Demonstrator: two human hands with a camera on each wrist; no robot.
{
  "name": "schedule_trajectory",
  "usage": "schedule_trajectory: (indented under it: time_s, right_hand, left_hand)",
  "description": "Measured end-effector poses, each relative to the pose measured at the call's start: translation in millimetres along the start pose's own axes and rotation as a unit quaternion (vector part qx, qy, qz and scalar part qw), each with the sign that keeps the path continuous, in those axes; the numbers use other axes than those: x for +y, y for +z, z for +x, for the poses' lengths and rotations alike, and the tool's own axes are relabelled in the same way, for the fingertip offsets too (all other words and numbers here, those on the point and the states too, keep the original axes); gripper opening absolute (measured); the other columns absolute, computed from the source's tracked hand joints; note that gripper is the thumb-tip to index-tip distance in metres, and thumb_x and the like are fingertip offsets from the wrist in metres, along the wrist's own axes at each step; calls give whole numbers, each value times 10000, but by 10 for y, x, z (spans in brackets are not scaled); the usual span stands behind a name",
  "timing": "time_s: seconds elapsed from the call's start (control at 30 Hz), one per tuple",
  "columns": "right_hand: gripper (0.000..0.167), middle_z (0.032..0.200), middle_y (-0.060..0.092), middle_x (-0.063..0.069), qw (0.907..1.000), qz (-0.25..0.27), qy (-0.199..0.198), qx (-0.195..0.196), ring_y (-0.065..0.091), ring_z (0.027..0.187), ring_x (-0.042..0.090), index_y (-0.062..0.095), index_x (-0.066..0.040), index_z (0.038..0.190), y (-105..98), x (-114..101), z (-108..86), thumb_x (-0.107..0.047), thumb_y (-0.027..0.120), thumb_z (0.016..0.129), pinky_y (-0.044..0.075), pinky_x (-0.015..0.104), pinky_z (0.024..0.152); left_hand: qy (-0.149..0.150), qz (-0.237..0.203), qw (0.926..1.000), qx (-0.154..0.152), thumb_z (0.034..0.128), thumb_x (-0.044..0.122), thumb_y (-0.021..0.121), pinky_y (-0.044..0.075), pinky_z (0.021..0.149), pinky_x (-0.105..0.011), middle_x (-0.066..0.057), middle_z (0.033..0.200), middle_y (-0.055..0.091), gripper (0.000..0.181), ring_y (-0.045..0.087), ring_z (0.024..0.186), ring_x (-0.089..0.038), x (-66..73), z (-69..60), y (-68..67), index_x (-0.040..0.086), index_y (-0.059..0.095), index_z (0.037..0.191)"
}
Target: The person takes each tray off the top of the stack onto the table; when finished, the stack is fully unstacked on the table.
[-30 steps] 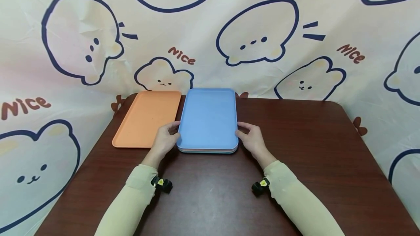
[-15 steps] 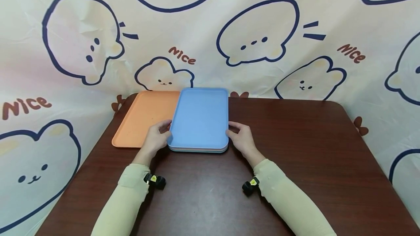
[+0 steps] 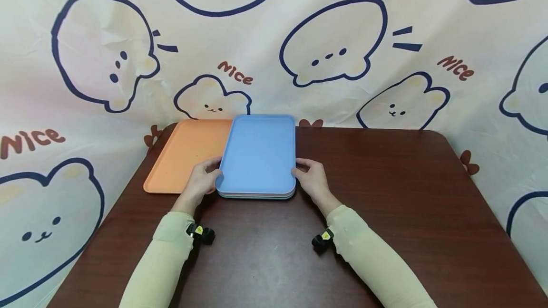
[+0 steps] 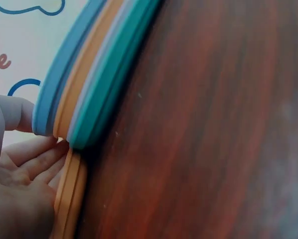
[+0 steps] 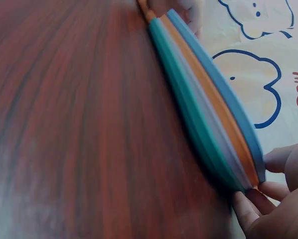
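Note:
A stack of rectangular trays, with a blue tray (image 3: 259,156) on top, lies near the table's far edge in the head view. Below it show an orange tray (image 5: 214,99), a pale lilac tray (image 5: 228,149) and a teal tray (image 4: 96,122) at the bottom. My left hand (image 3: 199,182) grips the stack's left side, thumb at the blue rim and fingers lower down. On the right side my right hand (image 3: 314,179) holds it likewise. A separate orange tray (image 3: 188,156) lies flat at the left, partly hidden behind the left hand and the stack, whose edge meets it.
The dark brown wooden table (image 3: 385,194) stretches to the right and in front of the stack. Behind it hangs a pale cloth (image 3: 334,23) printed with cartoon bears. A small black camera (image 3: 207,235) is strapped to each wrist.
Both hands have moved the stack of trays left, closing the gap to the separate orange tray. Most of this shift came in the first half second; the orange tray stays put.

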State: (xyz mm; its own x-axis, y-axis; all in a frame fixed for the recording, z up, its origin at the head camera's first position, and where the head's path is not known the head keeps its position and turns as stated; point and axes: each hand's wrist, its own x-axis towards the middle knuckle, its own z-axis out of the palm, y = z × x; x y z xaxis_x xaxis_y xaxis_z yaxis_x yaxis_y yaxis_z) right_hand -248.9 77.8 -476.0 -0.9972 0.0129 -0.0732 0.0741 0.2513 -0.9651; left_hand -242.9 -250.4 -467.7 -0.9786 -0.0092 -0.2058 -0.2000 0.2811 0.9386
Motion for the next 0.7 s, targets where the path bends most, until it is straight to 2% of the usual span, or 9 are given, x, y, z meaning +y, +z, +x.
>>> schedule_trajectory:
  time_s: [0.1, 0.33, 0.4, 0.43, 0.47, 0.5, 0.57, 0.63, 0.7]
  right_hand:
    - [413, 1344, 727, 240, 9998, 178, 121, 54, 725, 1232, 327, 694, 16, 1401, 23, -18, 0, -49, 722, 994, 589, 299, 930]
    - [414, 1304, 743, 238, 9992, 182, 265, 221, 734, 1172, 285, 697, -4, 1406, 86, -52, -42, -39, 716, 994, 584, 275, 889]
    - [408, 1299, 746, 237, 9993, 150, 226, 270, 740, 1156, 287, 705, -4, 1395, 97, -52, -40, -43, 717, 989, 583, 275, 881]
    - [399, 1297, 748, 232, 9993, 103, 178, 307, 742, 1147, 289, 715, -3, 1381, 98, -49, -35, -45, 718, 985, 584, 279, 877]
    - [386, 1276, 754, 225, 9993, -9, 100, 358, 736, 1148, 291, 728, -3, 1361, 99, -50, -33, -50, 713, 978, 584, 298, 887]
    - [371, 1245, 760, 212, 9989, -167, -3, 435, 731, 1134, 293, 746, -7, 1334, 99, -49, -30, -56, 709, 968, 579, 305, 891]
    - [343, 1163, 766, 185, 9964, -533, -247, 618, 724, 1084, 301, 783, -5, 1267, 98, -56, -29, -59, 699, 939, 567, 320, 878]
    - [323, 1067, 757, 153, 9914, -885, -476, 837, 702, 1022, 303, 813, -5, 1199, 91, -66, -24, -59, 695, 903, 543, 324, 846]
    - [307, 997, 738, 129, 9874, -1042, -614, 1019, 690, 959, 299, 830, -9, 1154, 83, -85, -22, -55, 699, 879, 512, 306, 796]
  left_hand:
    - [25, -71, 10000, -17, 1012, 66, 533, 340, 429, -215, -229, 1594, 539, 621, 342, 388, -43, -3, -4, -17, 76, 473, 1631]
    - [-8, -90, 9999, -43, 1027, 87, 545, 370, 445, -231, -218, 1634, 501, 626, 363, 408, -56, 9, -23, -48, 95, 455, 1647]
    - [-24, 12, 10000, 7, 1040, 116, 555, 426, 502, -229, -203, 1653, 485, 612, 516, 568, -51, 14, -23, -55, 102, 462, 1644]
    - [-34, 59, 10000, 23, 1051, 136, 558, 460, 554, -216, -196, 1665, 475, 602, 615, 717, -78, 15, -18, -57, 103, 464, 1644]
    - [-61, 90, 9999, 36, 1061, 161, 559, 487, 605, -209, -187, 1677, 464, 592, 660, 892, -114, 19, -15, -59, 107, 467, 1644]
    - [-78, 108, 9999, 47, 1073, 186, 557, 512, 683, -203, -178, 1687, 453, 581, 663, 1084, -153, 17, -7, -60, 108, 469, 1642]
    - [-94, 100, 9999, 58, 1094, 237, 555, 517, 820, -184, -165, 1703, 436, 564, 523, 1399, -217, 9, 7, -59, 107, 477, 1638]
    - [-129, 15, 9999, 29, 1108, 276, 546, 521, 899, -195, -158, 1704, 438, 555, 450, 1503, -268, -8, 23, -59, 110, 484, 1634]
    - [-96, -26, 9999, 13, 1119, 287, 521, 529, 1010, -250, -156, 1699, 445, 543, 436, 1536, -273, -28, 36, -61, 102, 490, 1629]
